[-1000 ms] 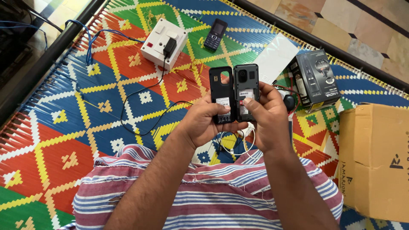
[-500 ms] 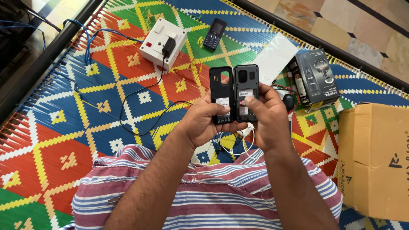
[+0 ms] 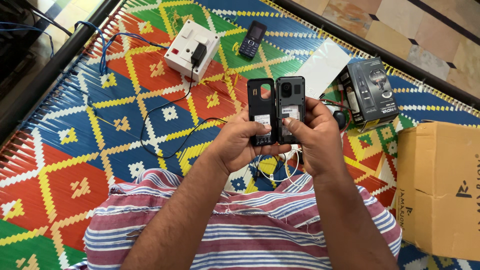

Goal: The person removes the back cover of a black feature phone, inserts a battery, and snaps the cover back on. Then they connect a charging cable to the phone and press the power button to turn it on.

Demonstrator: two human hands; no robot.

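While the person sits over a bright woven mat (image 3: 125,125), the left hand (image 3: 240,145) grips a black back cover (image 3: 261,111) and the right hand (image 3: 317,137) grips an opened black phone (image 3: 290,107), fingers curled tightly round each. Both pieces stand upright, side by side and touching. Behind them lie a white socket box (image 3: 187,50), a small keypad phone (image 3: 252,39) and a black carton (image 3: 370,92).

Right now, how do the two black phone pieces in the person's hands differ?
The back cover, in the left hand, is a hollow shell with a camera cutout. The phone body, in the right hand, is opened, with a camera lens and battery bay showing. Both are black, upright, side by side, each bearing a white sticker.
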